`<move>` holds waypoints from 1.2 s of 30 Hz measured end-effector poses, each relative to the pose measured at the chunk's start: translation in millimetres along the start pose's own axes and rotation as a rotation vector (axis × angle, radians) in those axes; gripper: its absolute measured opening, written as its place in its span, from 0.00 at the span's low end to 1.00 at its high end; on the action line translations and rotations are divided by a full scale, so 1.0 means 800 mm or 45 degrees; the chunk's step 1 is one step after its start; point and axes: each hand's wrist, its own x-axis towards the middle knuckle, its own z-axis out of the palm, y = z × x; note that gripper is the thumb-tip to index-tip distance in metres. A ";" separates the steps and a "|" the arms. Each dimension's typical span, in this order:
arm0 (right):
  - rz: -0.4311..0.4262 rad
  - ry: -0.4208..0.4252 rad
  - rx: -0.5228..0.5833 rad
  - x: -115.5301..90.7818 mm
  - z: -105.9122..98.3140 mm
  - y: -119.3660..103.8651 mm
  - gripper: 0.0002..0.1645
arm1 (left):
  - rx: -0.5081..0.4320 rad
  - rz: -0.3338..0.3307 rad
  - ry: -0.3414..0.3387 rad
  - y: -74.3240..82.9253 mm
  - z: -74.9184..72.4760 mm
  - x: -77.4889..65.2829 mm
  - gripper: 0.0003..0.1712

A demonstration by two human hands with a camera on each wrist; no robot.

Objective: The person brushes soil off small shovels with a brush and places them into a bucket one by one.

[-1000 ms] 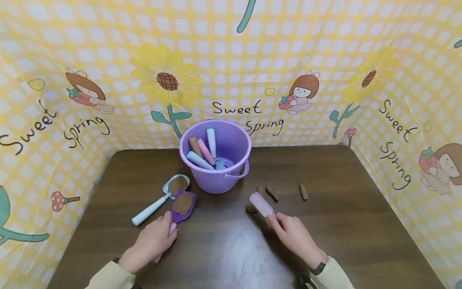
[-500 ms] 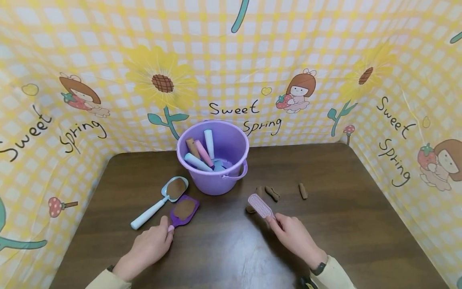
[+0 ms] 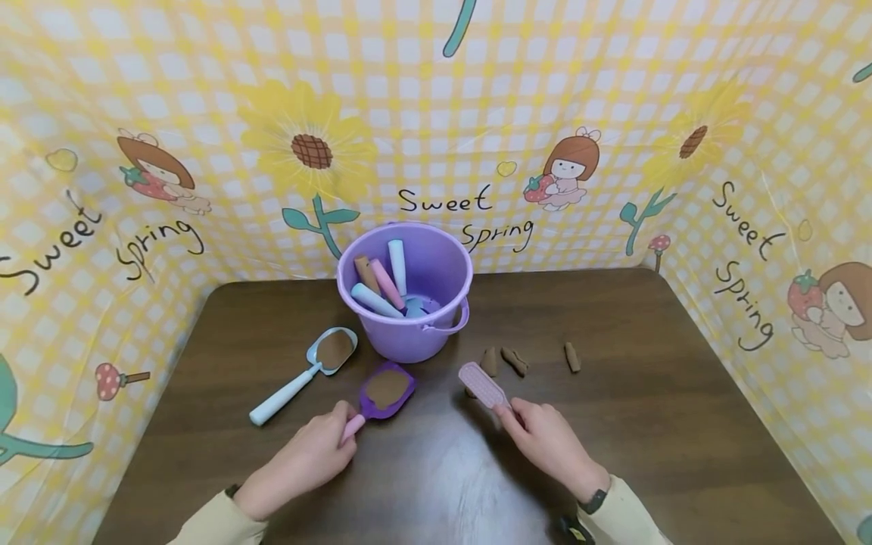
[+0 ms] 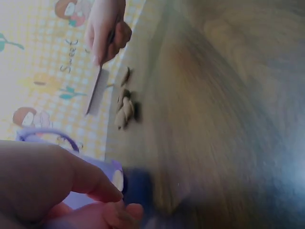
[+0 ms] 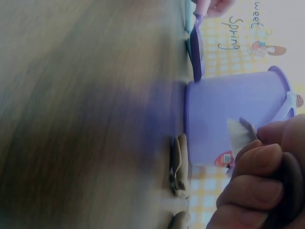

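Note:
In the head view my left hand [image 3: 309,458] grips the pink handle of a small purple toy shovel [image 3: 370,409]. A flat mass of brown, clay-like material [image 3: 386,387] fills its blade. My right hand [image 3: 550,448] holds a pale pink brush [image 3: 482,384] by its handle; white bristles [image 5: 238,135] show in the right wrist view. Beyond and beside the brush lie several brown pieces [image 3: 514,361], one partly hidden under it. The brush is held above the table, its bristles angled down towards the left.
A purple bucket [image 3: 417,341] stands at the back, holding several handled tools [image 3: 387,284]. Left of it a light blue scoop [image 3: 284,395] lies on the brown table [image 3: 436,492], with brown material in its bowl. Patterned cloth [image 3: 436,136] walls the table's back and sides.
My left hand has carried the loaded shovel to the right, away from the blue scoop and in front of the bucket. The right hand has shifted the brush slightly left.

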 end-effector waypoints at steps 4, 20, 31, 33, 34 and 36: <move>-0.027 -0.010 -0.003 0.003 0.003 -0.006 0.23 | -0.022 0.077 -0.024 0.016 0.001 0.009 0.13; -0.085 -0.075 0.110 0.014 0.018 -0.033 0.23 | -0.194 0.269 0.014 0.076 0.016 0.057 0.17; -0.065 0.147 -0.134 0.020 0.021 -0.022 0.25 | -0.202 0.330 0.057 0.088 0.016 0.064 0.14; -0.015 0.121 -0.141 0.021 0.020 -0.020 0.25 | -0.202 0.336 0.036 0.087 0.017 0.064 0.13; 0.007 0.119 -0.140 0.022 0.020 -0.020 0.25 | -0.207 0.334 0.023 0.087 0.017 0.065 0.13; 0.049 0.117 -0.107 0.023 0.017 -0.019 0.26 | -0.216 0.323 -0.006 0.086 0.018 0.065 0.14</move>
